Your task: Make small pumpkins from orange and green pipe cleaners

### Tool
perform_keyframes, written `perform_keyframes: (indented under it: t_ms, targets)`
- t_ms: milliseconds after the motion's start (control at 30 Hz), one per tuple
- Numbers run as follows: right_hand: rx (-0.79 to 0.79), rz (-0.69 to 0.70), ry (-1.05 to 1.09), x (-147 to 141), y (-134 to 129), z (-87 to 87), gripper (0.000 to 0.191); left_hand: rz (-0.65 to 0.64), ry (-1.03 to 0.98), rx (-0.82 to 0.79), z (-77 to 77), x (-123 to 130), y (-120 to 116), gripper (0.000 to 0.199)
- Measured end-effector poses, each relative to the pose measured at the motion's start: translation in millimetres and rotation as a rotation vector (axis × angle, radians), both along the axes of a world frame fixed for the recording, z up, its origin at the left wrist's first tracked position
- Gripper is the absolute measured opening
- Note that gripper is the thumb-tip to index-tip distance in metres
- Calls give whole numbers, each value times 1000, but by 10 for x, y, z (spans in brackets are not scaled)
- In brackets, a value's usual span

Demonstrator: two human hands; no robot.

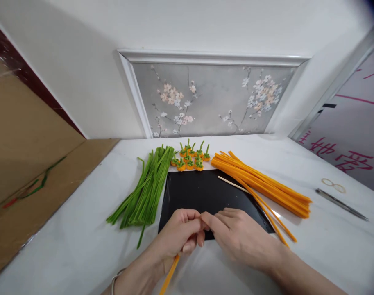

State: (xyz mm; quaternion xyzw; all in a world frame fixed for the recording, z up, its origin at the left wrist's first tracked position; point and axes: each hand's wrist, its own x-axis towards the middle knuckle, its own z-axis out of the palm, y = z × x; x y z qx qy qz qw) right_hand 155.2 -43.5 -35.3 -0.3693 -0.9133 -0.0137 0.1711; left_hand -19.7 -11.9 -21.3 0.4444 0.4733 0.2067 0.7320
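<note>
My left hand (185, 231) is closed around an orange pipe cleaner (170, 275), whose long end hangs out below the palm toward me. Against its fingertips press the thumb and forefinger of my right hand (236, 231), pinched together; the bit between them is hidden by the fingers. Both hands are over the front edge of a black mat (196, 190). Behind the mat stands a cluster of small orange and green pipe-cleaner pumpkins (189, 157) with green stems. A thin wooden stick (232, 184) lies on the mat's right part.
Green pipe cleaners (146, 190) are heaped left of the mat, and a bundle of orange pipe cleaners (263, 184) lies to the right, several loose. Farther right are tweezers (342, 204) and two rubber bands (333, 185). Cardboard (51, 180) borders the table's left side.
</note>
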Motion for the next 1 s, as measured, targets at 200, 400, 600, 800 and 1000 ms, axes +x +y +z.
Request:
perform_keyframes:
  t_ms: [200, 400, 600, 800, 1000]
  targets:
    - [95, -46, -32, -31, 3, -40, 20, -22, 5, 26, 9, -15, 12, 7]
    - [20, -73, 67, 47, 31, -6, 21, -32, -10, 58, 49, -44, 24, 10]
    - [-77, -71, 274, 79, 38, -10, 28, -57, -72, 85, -16, -66, 57, 18]
    - [-85, -72, 372, 106, 60, -21, 30, -55, -100, 98, 50, -63, 27, 16]
    - [71, -53, 359, 135, 71, -30, 28, -13, -125, 77, 47, -64, -12, 13]
